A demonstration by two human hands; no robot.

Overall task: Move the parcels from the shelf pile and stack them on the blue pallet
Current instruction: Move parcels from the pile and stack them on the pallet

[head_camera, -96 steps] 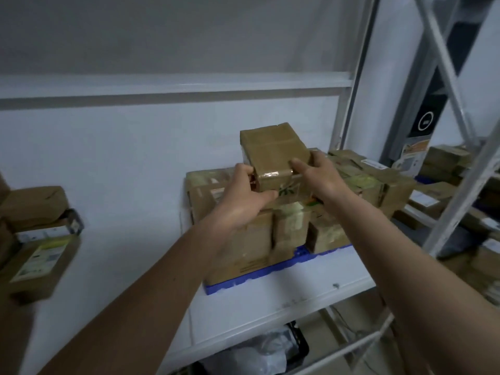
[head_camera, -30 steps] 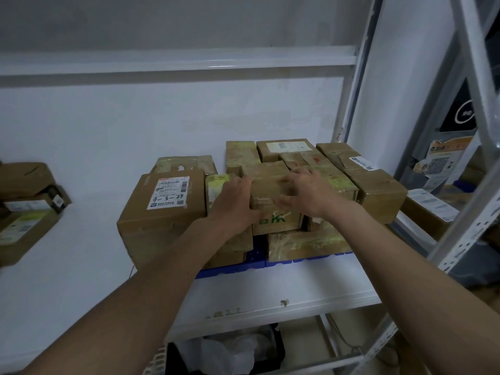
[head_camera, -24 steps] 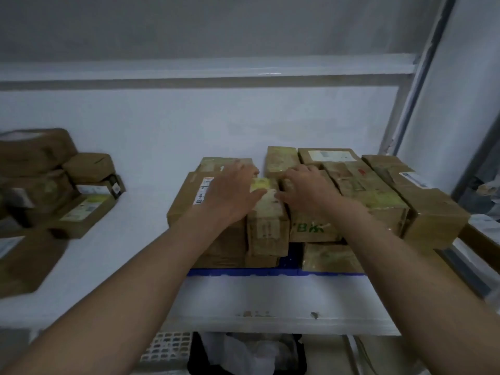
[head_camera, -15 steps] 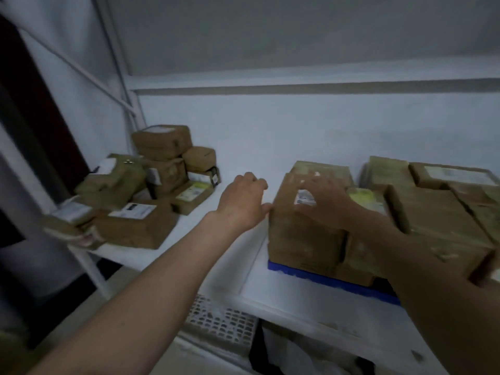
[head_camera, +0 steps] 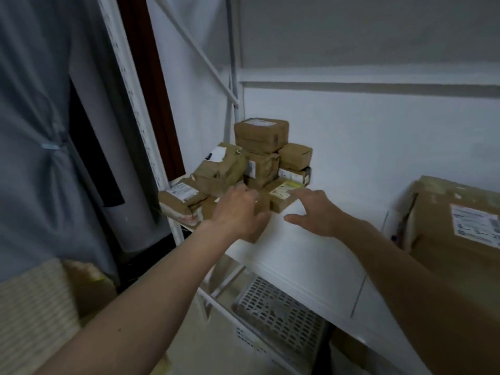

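Now both hands have left the pallet stack at the right edge and reach the parcel pile (head_camera: 251, 169) mid-frame; left hand (head_camera: 238, 212) and right hand (head_camera: 315, 212) spread apart, empty, fetching the next parcel.

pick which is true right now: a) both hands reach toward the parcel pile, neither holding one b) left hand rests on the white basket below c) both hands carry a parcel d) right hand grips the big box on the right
a: the left hand and right hand are both stretched toward the parcel pile with spread, empty fingers.
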